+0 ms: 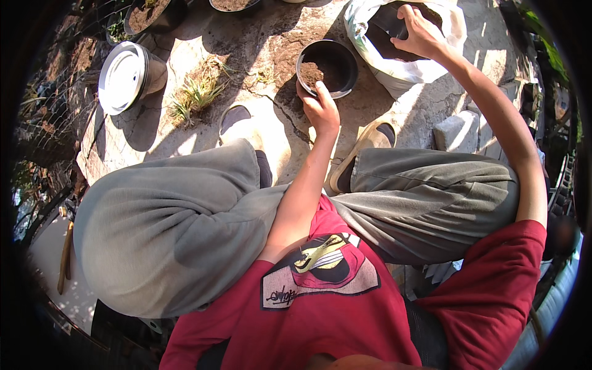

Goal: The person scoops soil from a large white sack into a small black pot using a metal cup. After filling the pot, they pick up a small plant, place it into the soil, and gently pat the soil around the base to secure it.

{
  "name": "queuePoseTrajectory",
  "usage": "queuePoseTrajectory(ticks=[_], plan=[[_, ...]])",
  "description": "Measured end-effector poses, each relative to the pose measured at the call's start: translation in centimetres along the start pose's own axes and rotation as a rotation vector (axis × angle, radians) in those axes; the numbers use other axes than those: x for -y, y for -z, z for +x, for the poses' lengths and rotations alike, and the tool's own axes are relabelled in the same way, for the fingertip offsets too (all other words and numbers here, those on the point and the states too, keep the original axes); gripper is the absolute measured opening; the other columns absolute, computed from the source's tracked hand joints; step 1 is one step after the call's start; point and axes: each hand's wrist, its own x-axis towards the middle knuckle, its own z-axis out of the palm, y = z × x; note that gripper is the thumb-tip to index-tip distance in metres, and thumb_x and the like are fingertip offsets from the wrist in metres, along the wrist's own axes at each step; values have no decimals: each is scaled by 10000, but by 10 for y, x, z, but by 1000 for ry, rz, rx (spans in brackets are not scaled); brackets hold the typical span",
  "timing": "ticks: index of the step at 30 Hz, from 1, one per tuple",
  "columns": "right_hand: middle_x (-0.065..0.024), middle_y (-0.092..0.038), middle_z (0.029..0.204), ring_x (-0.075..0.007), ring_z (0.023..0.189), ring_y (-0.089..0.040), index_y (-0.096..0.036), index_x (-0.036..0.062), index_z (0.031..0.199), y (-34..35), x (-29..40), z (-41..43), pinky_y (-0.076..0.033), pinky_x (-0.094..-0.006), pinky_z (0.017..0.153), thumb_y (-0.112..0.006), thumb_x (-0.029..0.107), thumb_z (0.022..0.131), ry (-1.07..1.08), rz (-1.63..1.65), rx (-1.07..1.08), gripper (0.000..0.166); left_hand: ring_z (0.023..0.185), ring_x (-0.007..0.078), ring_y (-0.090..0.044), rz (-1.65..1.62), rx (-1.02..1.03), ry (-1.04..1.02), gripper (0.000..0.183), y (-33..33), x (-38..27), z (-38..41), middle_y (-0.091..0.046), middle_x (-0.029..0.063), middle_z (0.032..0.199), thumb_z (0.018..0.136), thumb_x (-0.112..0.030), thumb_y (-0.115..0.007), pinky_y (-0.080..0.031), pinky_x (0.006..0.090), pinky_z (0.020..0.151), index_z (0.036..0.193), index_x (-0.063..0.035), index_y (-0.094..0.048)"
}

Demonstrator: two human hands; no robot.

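My left hand (321, 107) grips the near rim of a round black plastic plant pot (340, 69), thumb over the edge. A small heap of brown soil (311, 73) lies on the left side inside it. To the right stands a white plastic sack (395, 76) with its mouth rolled open and dark soil (432, 18) inside. My right hand (418, 32) reaches over the sack's mouth, thumb and fingers spread apart. Between them shows a smooth dark piece (387, 22), perhaps plastic; I cannot tell whether it is gripped.
Uprooted grassy plants (199, 95) lie on the cracked concrete (277, 152) at left. Beside them is a container with a white lid (121, 78). Soil-filled pots (155, 16) stand farther back. A concrete block (457, 132) sits at right, and wooden-handled tool (65, 259) lies at far left.
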Motion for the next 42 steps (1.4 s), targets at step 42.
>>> queuePoseTrajectory(ticks=[42], plan=[[-147,-514,1182,-318,966,-612,-501,89,1170,78,116,-35,-537,-399,841,-900,405,712,636,91,-365,685,1084,371,-641,-92,23,112,558,10,3,-3,-625,282,1209,1061,-338,-453,-484,412,928,1412,91,-398]])
